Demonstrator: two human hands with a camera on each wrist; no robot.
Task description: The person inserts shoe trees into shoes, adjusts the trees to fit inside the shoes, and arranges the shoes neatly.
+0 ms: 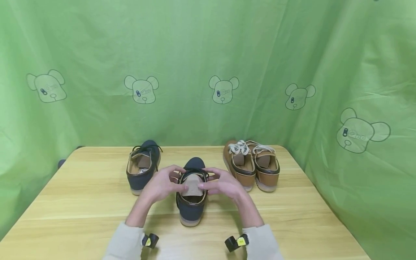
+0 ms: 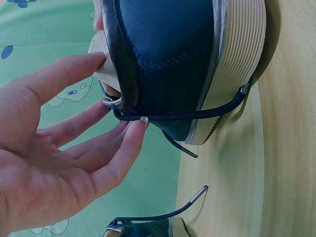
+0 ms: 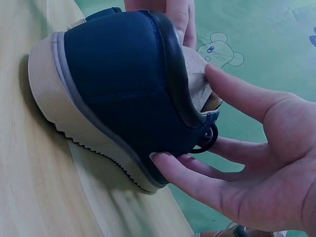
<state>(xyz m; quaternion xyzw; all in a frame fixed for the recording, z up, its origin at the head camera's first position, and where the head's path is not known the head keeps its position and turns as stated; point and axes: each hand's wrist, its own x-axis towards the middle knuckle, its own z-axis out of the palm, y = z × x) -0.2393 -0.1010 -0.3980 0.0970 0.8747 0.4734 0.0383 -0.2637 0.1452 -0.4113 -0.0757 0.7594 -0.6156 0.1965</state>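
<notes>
A navy blue shoe (image 1: 191, 211) with black laces and a pale sole stands mid-table, heel towards me. Its beige tongue (image 1: 192, 189) is raised at the opening. My left hand (image 1: 164, 184) holds the shoe from the left, thumb against the tongue and fingers at the laced side. From the right, my right hand (image 1: 224, 183) holds it likewise, with its thumb on the tongue's other edge. In the left wrist view a loose dark lace (image 2: 192, 114) hangs down the shoe's side beside the fingertips. The shoe's toe is hidden in both wrist views.
Another navy shoe (image 1: 138, 180) stands behind on the left, its laces loose. To the right, a pair of brown shoes with white laces, a left one (image 1: 243, 177) and a right one (image 1: 268, 177), stands side by side. A green curtain (image 1: 182, 119) hangs behind the wooden table (image 1: 81, 202).
</notes>
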